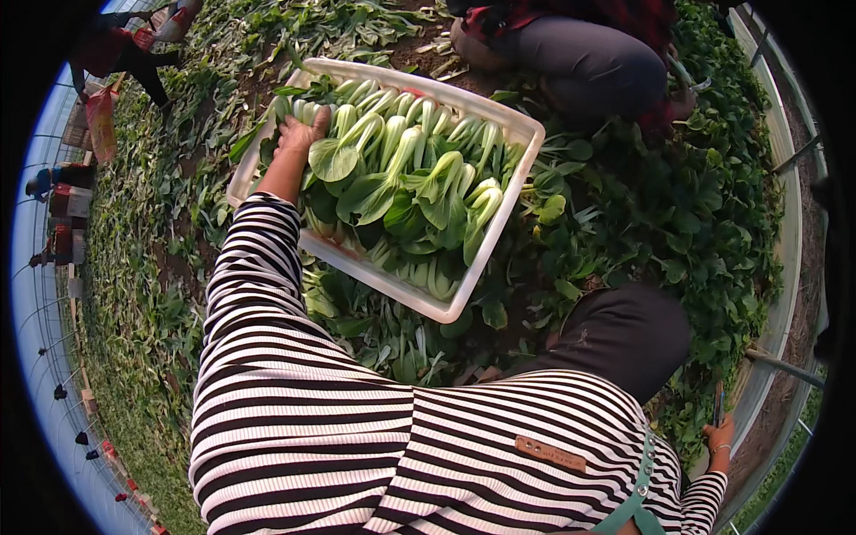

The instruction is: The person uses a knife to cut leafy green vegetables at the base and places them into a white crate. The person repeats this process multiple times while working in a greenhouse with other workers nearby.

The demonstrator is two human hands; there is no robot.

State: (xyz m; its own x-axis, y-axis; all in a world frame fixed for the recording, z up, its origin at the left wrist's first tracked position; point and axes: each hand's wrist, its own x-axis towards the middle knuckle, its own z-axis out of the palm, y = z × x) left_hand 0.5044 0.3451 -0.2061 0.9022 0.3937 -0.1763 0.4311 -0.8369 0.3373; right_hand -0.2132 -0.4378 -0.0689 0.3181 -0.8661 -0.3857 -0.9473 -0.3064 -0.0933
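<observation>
A white plastic crate (496, 241) lies tilted in front of me, filled with green-and-white bok choy (401, 150) laid in rows, the pale stem ends mostly towards the far side. My left hand (299, 136) reaches into its far left corner, with the fingers around a bunch of pale bok choy stems (309, 112). Far out at the lower right, near the bed's edge, my right hand (721, 433) is closed on a slim, dark tool (719, 401), perhaps a knife; its full shape is too small to tell.
Another person (588, 63) crouches beyond the crate at the upper right. Growing leafy greens (689, 221) cover the right side, bounded by a pale plastic edging (784, 281). Cut leaves (154, 221) litter the soil at left. More people (114, 57) and stacked crates (70, 200) stand farther left.
</observation>
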